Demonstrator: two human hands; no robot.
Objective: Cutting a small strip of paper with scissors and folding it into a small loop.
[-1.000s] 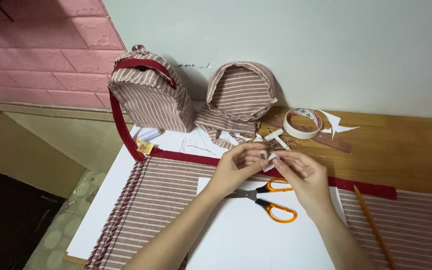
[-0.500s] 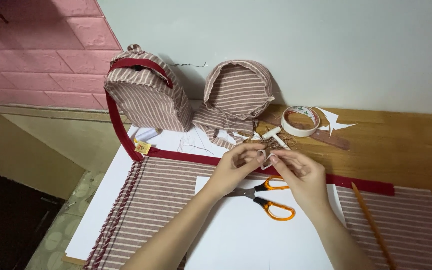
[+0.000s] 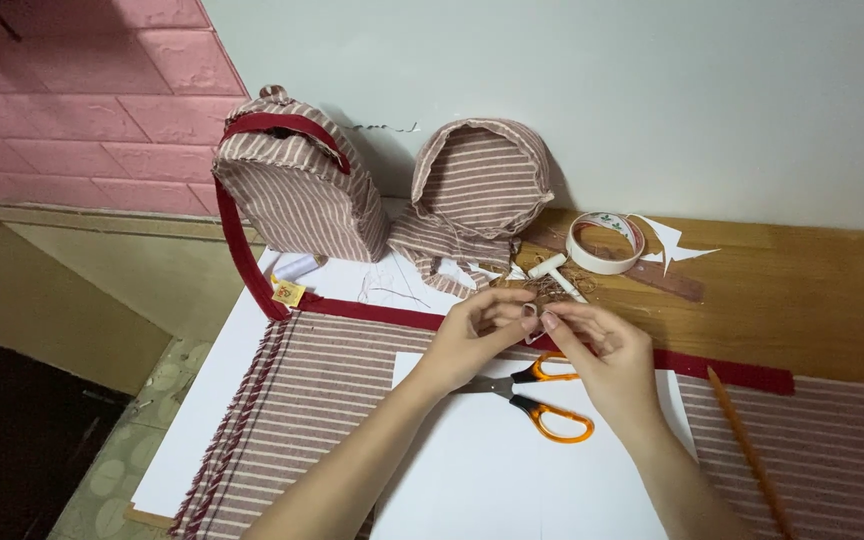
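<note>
- Hardly anything has shifted over the last second: both hands hold the same spot above the far edge of the white paper sheet [image 3: 512, 470], and only the fingertips have drawn a little closer together.
- Left hand [image 3: 474, 335] is curled, thumb and forefinger pinched on a small pale loop [image 3: 530, 322], perhaps a ring or a bit of tape; it is too small to name surely.
- Right hand [image 3: 607, 358] is likewise closed at the fingertips, meeting the left hand at that same small piece, so the two grip it between them.
- That piece sits in the air between the fingertips, just above the dark red trim band [image 3: 372, 312] that runs across the striped fabric [image 3: 322, 400].
- Orange-handled scissors [image 3: 537, 395] lie untouched on the paper directly under the hands, in the same place as before.
- Farther off, the striped backpack [image 3: 297, 185] stands at the left, a striped fabric shell [image 3: 477, 185] beside it to the right, and a roll of white tape [image 3: 604, 243] with a small white tool [image 3: 555, 272] rest on the wooden desk [image 3: 802, 300].
- A pencil [image 3: 747, 450] lies at the near right on the fabric.
- Judging by the stillness, the fine fingertip work on the small piece is ongoing, not finished.
</note>
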